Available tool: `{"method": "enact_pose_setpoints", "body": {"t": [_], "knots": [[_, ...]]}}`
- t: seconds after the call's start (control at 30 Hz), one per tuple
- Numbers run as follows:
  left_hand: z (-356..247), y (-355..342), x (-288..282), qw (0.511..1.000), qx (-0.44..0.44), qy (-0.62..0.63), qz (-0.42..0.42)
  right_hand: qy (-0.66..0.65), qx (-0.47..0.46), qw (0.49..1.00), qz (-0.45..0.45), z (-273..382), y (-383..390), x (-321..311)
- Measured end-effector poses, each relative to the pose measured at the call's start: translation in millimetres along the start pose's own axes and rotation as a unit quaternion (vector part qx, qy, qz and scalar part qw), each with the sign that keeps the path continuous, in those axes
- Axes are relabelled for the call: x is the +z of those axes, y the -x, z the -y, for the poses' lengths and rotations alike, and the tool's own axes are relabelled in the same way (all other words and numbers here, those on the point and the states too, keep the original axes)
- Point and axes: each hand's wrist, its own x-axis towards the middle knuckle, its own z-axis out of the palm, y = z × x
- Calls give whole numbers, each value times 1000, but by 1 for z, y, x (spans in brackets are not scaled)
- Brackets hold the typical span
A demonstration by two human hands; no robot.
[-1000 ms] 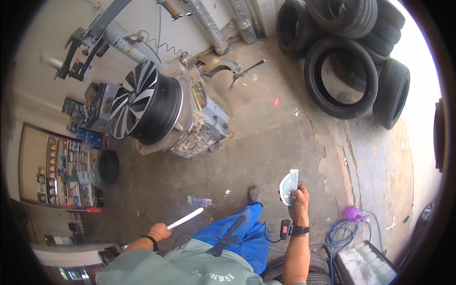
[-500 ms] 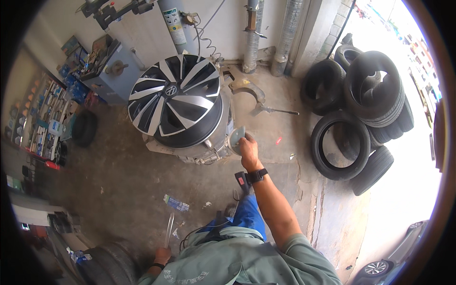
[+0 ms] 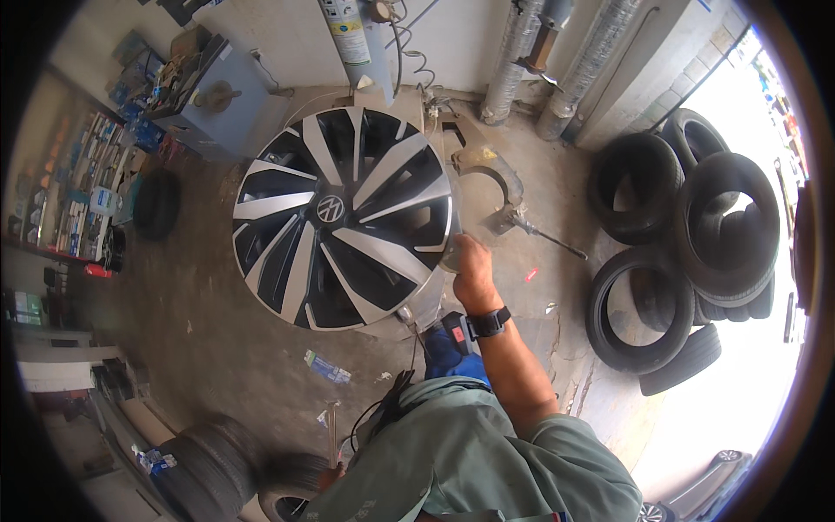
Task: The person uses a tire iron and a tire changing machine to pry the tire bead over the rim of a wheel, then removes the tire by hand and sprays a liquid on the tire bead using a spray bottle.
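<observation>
Silver metal forms a slender bar point(image 3: 332, 431) low in the frame, its long axis nearly vertical, upper tip pointing toward the black-and-silver spoked alloy wheel point(image 3: 330, 209) at centre; the left hand point(image 3: 330, 477) is wrapped round its lower end. At the wheel's right edge, the right hand's point(image 3: 472, 265) fingers seem closed on a mostly hidden, pale grey flat piece point(image 3: 450, 254). The step looks like a reach; the next move calls for a steady grip.
</observation>
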Motion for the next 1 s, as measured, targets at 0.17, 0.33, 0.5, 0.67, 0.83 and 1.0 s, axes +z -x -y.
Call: {"method": "enact_pose_setpoints", "body": {"t": [0.17,0.33,0.5,0.67,0.83,1.0], "knots": [[-56,20,-20,999,-14,39,-19,-3,-89,993,83,-79,-73,-5],[-70,34,-30,995,37,77,-45,29,-207,967,144,-135,-167,31],[-80,61,-77,992,-45,119,22,101,-186,944,254,-143,-202,57],[12,-9,-13,999,-35,23,-14,71,-16,965,253,-125,-161,44],[77,-115,9,999,-28,-8,46,123,-85,983,104,-86,-58,8],[107,-205,-83,994,86,22,63,255,55,965,25,6,37,32]]}}
